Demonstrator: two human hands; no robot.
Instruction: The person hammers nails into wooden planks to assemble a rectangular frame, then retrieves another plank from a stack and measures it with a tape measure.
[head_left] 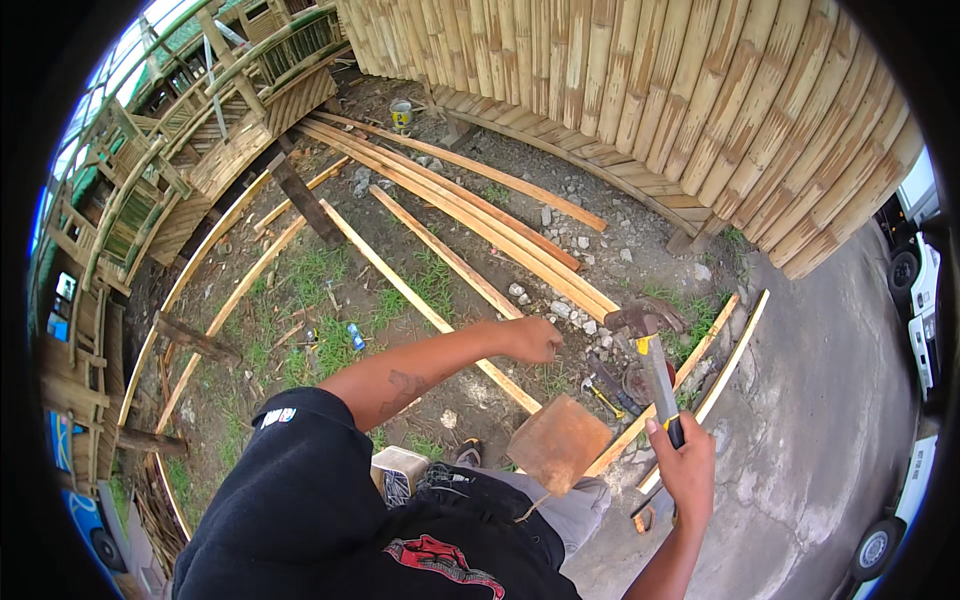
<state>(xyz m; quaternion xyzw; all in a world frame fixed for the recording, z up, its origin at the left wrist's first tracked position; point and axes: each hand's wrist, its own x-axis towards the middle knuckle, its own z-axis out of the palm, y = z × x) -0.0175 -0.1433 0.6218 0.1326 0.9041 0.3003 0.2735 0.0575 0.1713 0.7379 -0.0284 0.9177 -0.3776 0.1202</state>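
Observation:
My right hand (687,462) is wrapped around the black grip of a hammer (662,385) with a grey shaft, yellow near its top and a rusty brown head. My left hand (533,341) is closed in a fist above the ground, beside the end of a wooden strip (440,250). Whatever it may hold is hidden. Between my arms, close to my body, is a square brown block (562,440). A pale container (398,468) of thin grey pieces, perhaps nails, sits by my waist.
Long wooden strips (480,232) lie across the dirt and stones. A second hammer (603,398) with a yellow handle lies near my right hand. A bamboo wall (640,90) and low bench stand ahead. White vehicles (920,310) are parked at right. A can (401,113) stands farther off.

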